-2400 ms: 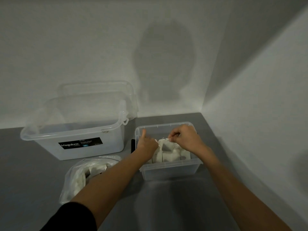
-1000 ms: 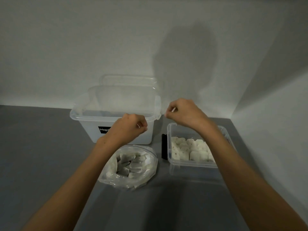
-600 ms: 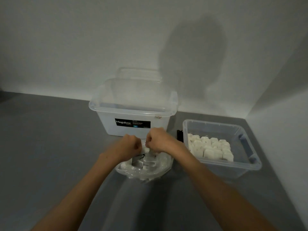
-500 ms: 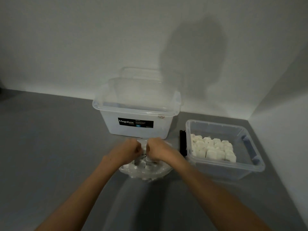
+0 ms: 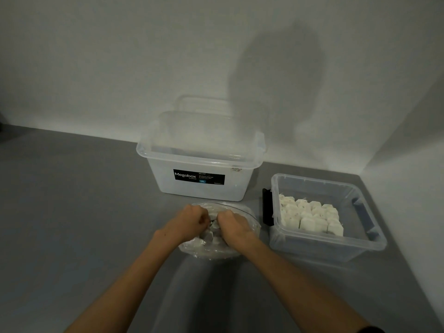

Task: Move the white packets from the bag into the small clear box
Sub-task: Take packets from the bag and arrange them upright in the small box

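Left grip and right grip both clench white packets inside bag, middle of tabletop, just left of small clear box by far right corner. Lift straight up; loose film may drag along.

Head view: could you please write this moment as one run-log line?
step: picking | left hand: curled in bag | right hand: same | grips: unclear | small clear box: partly filled, white packets
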Tool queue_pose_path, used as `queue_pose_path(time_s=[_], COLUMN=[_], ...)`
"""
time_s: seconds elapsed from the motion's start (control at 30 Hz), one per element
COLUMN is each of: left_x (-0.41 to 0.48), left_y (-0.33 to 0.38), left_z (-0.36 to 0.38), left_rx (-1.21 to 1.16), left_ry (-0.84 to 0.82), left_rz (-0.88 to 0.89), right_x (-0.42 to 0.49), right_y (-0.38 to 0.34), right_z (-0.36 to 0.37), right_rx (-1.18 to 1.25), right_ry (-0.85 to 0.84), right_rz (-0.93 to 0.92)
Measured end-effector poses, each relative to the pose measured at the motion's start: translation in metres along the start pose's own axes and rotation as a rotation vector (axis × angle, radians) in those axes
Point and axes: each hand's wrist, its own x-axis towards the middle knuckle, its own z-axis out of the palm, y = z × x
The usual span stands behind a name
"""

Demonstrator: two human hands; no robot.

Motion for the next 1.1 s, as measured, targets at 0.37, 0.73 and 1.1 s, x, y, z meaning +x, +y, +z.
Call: queue_pose_path(time_s=[0.37,0.73,1.1], left_x=[-0.018,-0.035,-0.038], left_y=[0.012,0.031,0.053], left_z=[-0.014,-0.026,-0.031], left_rx=[-0.52,-1.15,-1.185], left_ry=[-0.07,-0.128,0.036], left_rz=[-0.22,-0.205,-0.11], right_x=[-0.016,-0.034,-0.037], right_y=[0.003,0.029,0.024], right_z=[-0.002,-0.016,-0.04], right_rx=[-0.043,0.488,0.865], right_ry=[0.276,0.697,0.554], right_rz=[-0.142,-0.247,-0.049])
